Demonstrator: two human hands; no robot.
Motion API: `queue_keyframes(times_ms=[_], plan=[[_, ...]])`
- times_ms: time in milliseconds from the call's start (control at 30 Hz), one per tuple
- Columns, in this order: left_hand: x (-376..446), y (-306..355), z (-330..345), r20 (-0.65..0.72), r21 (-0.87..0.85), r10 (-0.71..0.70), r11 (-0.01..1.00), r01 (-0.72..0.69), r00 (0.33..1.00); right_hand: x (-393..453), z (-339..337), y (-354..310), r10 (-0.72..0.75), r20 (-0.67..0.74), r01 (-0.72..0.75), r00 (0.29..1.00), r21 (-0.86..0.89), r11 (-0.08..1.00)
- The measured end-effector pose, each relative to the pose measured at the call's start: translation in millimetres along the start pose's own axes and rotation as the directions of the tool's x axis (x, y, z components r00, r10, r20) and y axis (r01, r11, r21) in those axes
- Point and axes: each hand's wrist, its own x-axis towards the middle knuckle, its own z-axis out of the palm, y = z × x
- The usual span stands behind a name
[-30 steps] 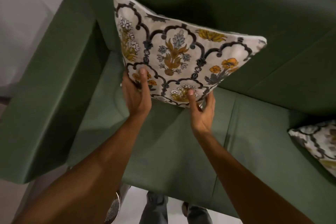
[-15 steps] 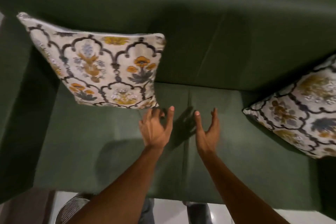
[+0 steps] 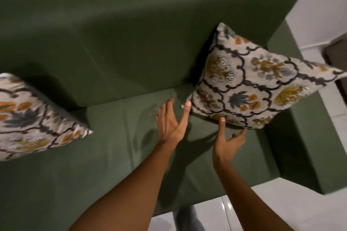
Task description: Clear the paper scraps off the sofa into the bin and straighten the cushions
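Note:
A green sofa fills the view. A floral cushion in cream, mustard and grey leans tilted in the right corner, against the backrest and right armrest. A matching cushion lies at the left edge, partly cut off. My left hand hovers open over the seat, its thumb tip close to the right cushion's lower left corner. My right hand is open just below that cushion's bottom edge, fingertips touching or nearly touching it. A tiny pale speck lies on the seat by the left thumb. No bin is in view.
The sofa's right armrest bounds the seat on the right. White tiled floor shows in front and to the right. A dark object stands at the right edge. My legs stand against the sofa's front edge.
Both hands let go of the left cushion, which now rests at the left. The view swung right, and my open hands have reached the right cushion's lower edge.

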Motion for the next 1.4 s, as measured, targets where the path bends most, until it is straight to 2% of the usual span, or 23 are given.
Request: queue_keyframes(times_ms=[200,300,467,633,767,900,1067,1167,1267,1400], plan=[[19.5,79.5,64.0,0.023,-0.235,-0.125,0.964,0.127,0.992,67.6,-36.8,-20.4,0.020,-0.109,-0.006,0.994,0.123,0.992],[25.8,98.4,85.1,0.080,-0.398,-0.169,0.898,0.187,0.982,92.3,-41.6,-32.3,0.002,-0.091,0.014,0.996,0.174,0.985],[33.9,102.9,102.8,0.163,-0.523,-0.217,0.808,0.271,0.962,113.4,-38.7,-46.5,-0.109,0.003,0.106,0.994,0.209,0.972],[25.0,93.4,102.4,0.043,-0.589,-0.214,0.784,0.198,0.976,105.9,-26.5,-46.3,-0.119,0.058,0.104,0.991,0.217,0.971],[20.4,72.9,83.3,-0.134,-0.609,-0.317,0.774,0.175,0.939,97.8,-1.2,-60.8,-0.152,0.170,0.115,0.974,0.211,0.971],[20.2,49.1,58.3,-0.248,-0.626,-0.382,0.764,0.154,0.890,81.6,19.1,-63.0,-0.221,0.319,0.172,0.921,0.176,0.969],[-3.5,26.5,41.5,-0.290,-0.653,-0.497,0.727,0.210,0.818,73.6,32.1,-66.1,-0.255,0.462,0.236,0.849,0.099,0.967],[-12.0,14.6,33.8,-0.240,-0.589,-0.452,0.771,0.242,0.859,69.5,34.8,-68.9,-0.250,0.478,0.248,0.842,0.068,0.966],[-17.6,6.3,16.4,-0.082,-0.506,-0.362,0.818,0.274,0.929,57.7,28.9,-66.2,-0.243,0.441,0.271,0.864,0.001,0.963],[-29.0,-2.1,-12.7,0.066,-0.279,-0.310,0.907,0.316,0.948,29.6,23.9,-65.3,-0.238,0.392,0.280,0.889,-0.052,0.959]])
